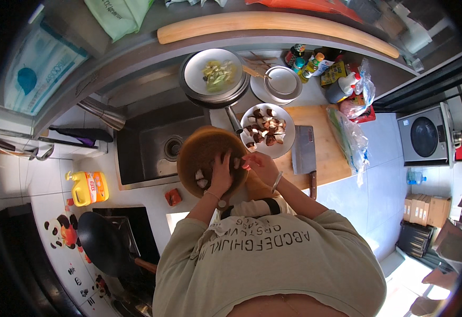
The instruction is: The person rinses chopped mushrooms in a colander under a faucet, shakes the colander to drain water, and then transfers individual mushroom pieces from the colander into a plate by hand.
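A brown bowl [193, 146] sits before me beside the sink, with a few pale pieces [202, 183] inside. My left hand [222, 174] reaches into the bowl, fingers spread, its fingertips partly in shadow. My right hand [260, 164] is at the bowl's right rim, fingers bent; a small pale piece [237, 163] shows near its fingertips, and whether they grip anything is unclear. Just beyond, a white plate [288, 148] bears cut brown-and-white mushroom pieces [268, 126]. A cleaver [303, 152] lies to the right on a wooden cutting board [330, 170].
The sink [143, 158] is at left, a black wok [102, 243] on the stove at lower left. Behind stand a pan with a plate of sliced green food [219, 75], stacked white bowls [282, 81] and several bottles. A plastic bag [349, 134] lies across the board's right edge.
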